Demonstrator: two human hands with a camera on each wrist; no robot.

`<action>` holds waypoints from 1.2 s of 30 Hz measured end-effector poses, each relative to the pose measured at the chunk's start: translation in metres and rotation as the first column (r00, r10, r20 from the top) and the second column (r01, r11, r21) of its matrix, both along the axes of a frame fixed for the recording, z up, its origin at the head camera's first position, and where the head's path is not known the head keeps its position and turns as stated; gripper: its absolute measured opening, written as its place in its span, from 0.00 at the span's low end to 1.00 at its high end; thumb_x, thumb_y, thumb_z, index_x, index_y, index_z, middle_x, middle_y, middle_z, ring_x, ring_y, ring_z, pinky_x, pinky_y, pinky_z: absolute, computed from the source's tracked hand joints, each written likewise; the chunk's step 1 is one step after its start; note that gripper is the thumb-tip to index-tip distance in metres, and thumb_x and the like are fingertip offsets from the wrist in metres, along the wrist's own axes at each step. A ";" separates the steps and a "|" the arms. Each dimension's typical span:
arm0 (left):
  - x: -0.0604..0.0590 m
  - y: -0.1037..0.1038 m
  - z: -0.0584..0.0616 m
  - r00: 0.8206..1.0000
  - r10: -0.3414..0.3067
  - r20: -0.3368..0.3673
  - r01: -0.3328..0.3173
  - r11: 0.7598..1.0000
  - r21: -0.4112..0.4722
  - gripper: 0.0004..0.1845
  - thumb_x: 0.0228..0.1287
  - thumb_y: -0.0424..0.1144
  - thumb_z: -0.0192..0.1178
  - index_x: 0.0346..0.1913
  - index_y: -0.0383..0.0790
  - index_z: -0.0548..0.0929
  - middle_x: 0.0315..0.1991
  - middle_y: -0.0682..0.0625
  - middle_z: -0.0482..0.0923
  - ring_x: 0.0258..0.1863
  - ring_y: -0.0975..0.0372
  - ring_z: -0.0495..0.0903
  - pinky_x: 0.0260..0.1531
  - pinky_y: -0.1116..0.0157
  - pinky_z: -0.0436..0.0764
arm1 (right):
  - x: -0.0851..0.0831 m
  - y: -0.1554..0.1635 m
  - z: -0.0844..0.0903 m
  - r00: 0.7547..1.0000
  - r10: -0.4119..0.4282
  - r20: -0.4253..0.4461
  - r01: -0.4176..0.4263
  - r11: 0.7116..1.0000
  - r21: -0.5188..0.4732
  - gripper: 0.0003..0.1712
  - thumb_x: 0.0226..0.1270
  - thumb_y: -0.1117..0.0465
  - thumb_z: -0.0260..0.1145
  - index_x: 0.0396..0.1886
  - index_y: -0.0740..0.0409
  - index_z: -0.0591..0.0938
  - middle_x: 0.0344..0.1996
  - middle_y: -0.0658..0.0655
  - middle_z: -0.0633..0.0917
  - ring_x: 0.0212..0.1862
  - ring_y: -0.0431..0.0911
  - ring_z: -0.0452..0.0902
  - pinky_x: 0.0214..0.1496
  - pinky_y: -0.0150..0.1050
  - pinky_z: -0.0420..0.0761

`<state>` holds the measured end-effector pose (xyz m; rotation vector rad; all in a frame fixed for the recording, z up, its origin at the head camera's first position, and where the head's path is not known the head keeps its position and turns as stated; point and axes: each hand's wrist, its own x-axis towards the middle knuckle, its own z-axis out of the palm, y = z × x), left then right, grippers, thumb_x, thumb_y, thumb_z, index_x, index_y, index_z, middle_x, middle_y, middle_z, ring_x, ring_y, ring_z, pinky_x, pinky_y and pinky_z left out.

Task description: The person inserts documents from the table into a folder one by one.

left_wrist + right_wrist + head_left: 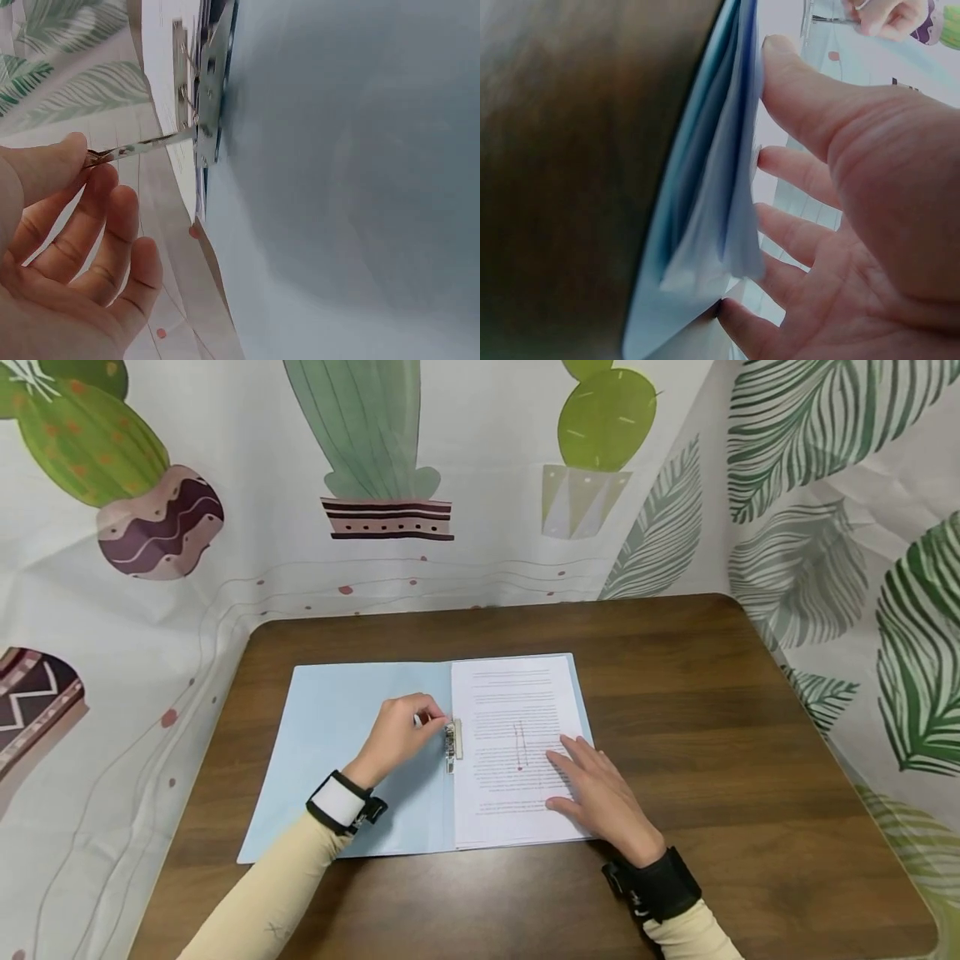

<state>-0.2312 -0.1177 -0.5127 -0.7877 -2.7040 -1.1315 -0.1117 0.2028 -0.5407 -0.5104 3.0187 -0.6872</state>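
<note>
Head looks down; wrists close, sharing folder (337,760).

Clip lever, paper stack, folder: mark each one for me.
clip lever (142,145), left wrist view, middle of the metal arm
paper stack (510,693), head view, upper printed page
folder (337,702), head view, bare left cover

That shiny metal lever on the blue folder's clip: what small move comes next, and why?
Probably swing the metal clip lever over and down. The left hand pinches its raised tip, while the right hand lies flat on the printed white sheets, keeping them squared in the open light-blue folder.
</note>
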 end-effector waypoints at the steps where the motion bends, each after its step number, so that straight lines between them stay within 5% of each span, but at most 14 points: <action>1: 0.004 -0.001 -0.001 1.000 -0.002 -0.011 0.002 1.000 0.004 0.06 0.63 0.34 0.73 0.29 0.44 0.88 0.27 0.57 0.82 0.29 0.65 0.78 0.34 0.62 0.77 | 0.000 0.000 0.000 1.000 -0.002 0.000 0.002 1.000 -0.001 0.43 0.57 0.51 0.81 0.70 0.62 0.77 0.75 0.67 0.68 0.78 0.64 0.57 0.72 0.67 0.60; 11: 0.024 -0.007 -0.012 0.999 -0.041 -0.020 0.041 0.999 0.001 0.07 0.60 0.35 0.76 0.30 0.48 0.88 0.30 0.60 0.83 0.31 0.67 0.80 0.34 0.62 0.79 | 0.000 0.001 0.000 1.000 -0.003 -0.007 0.003 1.000 -0.014 0.43 0.56 0.52 0.82 0.69 0.63 0.77 0.74 0.68 0.68 0.77 0.65 0.57 0.72 0.68 0.60; 22: 0.014 -0.009 -0.009 0.964 -0.073 0.255 0.078 0.997 -0.008 0.03 0.63 0.38 0.73 0.35 0.47 0.88 0.35 0.56 0.84 0.36 0.61 0.80 0.37 0.61 0.80 | -0.001 0.000 0.000 1.000 -0.017 0.014 0.017 1.000 -0.026 0.43 0.55 0.52 0.82 0.69 0.62 0.77 0.75 0.67 0.67 0.78 0.64 0.56 0.73 0.67 0.59; 26: 0.012 -0.007 -0.011 0.964 -0.038 0.262 0.071 0.990 -0.118 0.18 0.61 0.43 0.76 0.52 0.44 0.86 0.53 0.47 0.83 0.52 0.52 0.80 0.52 0.52 0.77 | -0.002 -0.001 -0.001 1.000 -0.018 0.016 0.019 0.999 -0.029 0.44 0.55 0.52 0.83 0.69 0.62 0.77 0.75 0.67 0.67 0.78 0.64 0.56 0.73 0.67 0.59; 30: 0.011 -0.005 -0.015 0.978 -0.009 0.207 0.063 0.964 -0.258 0.36 0.58 0.48 0.77 0.68 0.39 0.77 0.70 0.35 0.70 0.70 0.40 0.67 0.68 0.42 0.64 | -0.002 -0.001 -0.001 1.000 -0.026 0.013 0.026 0.999 -0.022 0.44 0.54 0.53 0.83 0.69 0.62 0.78 0.75 0.67 0.68 0.78 0.64 0.57 0.73 0.68 0.59; 36: 0.013 -0.001 -0.019 0.988 0.000 0.157 0.059 0.928 -0.369 0.48 0.57 0.53 0.77 0.76 0.37 0.68 0.75 0.31 0.62 0.75 0.33 0.58 0.71 0.38 0.57 | -0.001 0.000 0.000 0.999 -0.030 0.024 0.030 0.999 -0.035 0.44 0.54 0.54 0.83 0.69 0.62 0.77 0.75 0.67 0.68 0.78 0.64 0.57 0.73 0.68 0.58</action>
